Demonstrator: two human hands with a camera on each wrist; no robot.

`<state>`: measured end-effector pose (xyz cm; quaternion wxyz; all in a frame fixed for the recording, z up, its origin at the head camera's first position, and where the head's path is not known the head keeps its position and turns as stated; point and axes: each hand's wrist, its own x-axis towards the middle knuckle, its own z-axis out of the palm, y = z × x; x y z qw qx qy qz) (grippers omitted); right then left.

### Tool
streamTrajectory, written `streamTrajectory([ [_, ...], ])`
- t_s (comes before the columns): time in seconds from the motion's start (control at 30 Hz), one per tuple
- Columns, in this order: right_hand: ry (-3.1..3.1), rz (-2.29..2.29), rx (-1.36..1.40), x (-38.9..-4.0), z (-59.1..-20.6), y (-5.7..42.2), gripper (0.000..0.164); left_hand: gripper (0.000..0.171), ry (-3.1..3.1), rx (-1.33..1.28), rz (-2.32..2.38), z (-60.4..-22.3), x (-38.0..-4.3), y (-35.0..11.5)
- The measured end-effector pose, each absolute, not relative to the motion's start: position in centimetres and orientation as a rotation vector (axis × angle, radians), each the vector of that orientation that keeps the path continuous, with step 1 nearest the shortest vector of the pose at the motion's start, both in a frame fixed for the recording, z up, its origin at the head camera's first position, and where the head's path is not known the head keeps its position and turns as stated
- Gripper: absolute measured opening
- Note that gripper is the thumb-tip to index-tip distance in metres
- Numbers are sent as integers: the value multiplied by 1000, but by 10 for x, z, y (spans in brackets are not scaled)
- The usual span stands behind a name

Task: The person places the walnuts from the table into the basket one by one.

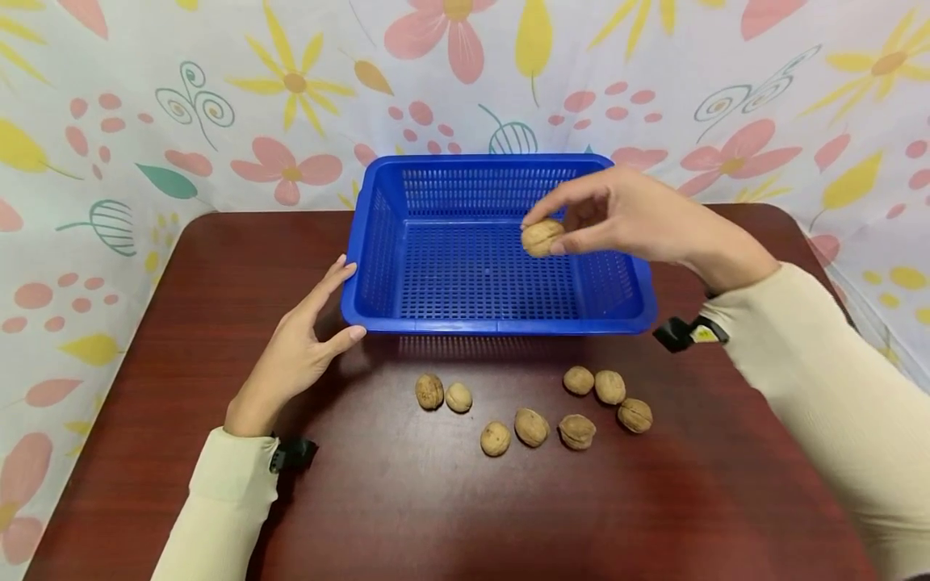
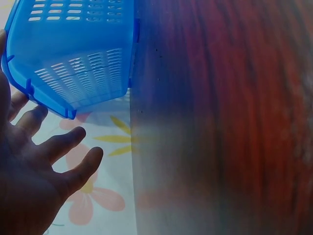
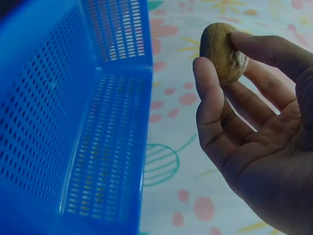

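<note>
My right hand (image 1: 632, 214) pinches a walnut (image 1: 543, 238) between thumb and fingertips, above the right part of a blue plastic basket (image 1: 501, 325). In the right wrist view the same walnut (image 3: 222, 51) is held at the fingertips, beside the slotted wall of the basket (image 3: 105, 147). At the basket's left end, my left hand (image 1: 294, 351) touches the rim with its fingers and thumb extended. The left wrist view shows those fingers (image 2: 68, 144) spread next to the basket's outer side (image 2: 80, 73). The basket's slotted floor (image 1: 472, 270) is visible.
Several walnuts lie on the dark wooden table (image 1: 407, 500) in front of the basket: a pair at left (image 1: 429, 391), a row in the middle (image 1: 532, 428) and a cluster at right (image 1: 609, 387). A flower-patterned cloth (image 1: 291, 169) hangs behind the table.
</note>
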<state>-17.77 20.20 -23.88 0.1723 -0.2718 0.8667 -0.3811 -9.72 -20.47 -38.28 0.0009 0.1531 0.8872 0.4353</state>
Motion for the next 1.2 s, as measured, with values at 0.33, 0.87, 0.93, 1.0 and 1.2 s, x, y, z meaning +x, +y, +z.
streamTrajectory([
  [0.33,2236,-1114,-788,-228,-262,155,31,77,2791,474,1367,-383,-95,-207],
  [0.87,1951,-1217,-824,-258,-320,95,34,77,2788,464,1378,-385,-93,-206],
  [0.93,1915,-1232,-814,-260,-327,87,36,77,2792,461,1371,-385,-92,-207],
  [1.0,1891,-1233,-802,-261,-336,81,37,77,2788,461,1368,-386,-92,-207],
  [1.2,1848,-1170,-785,-262,-354,69,40,77,2779,478,1378,-387,-92,-206],
])
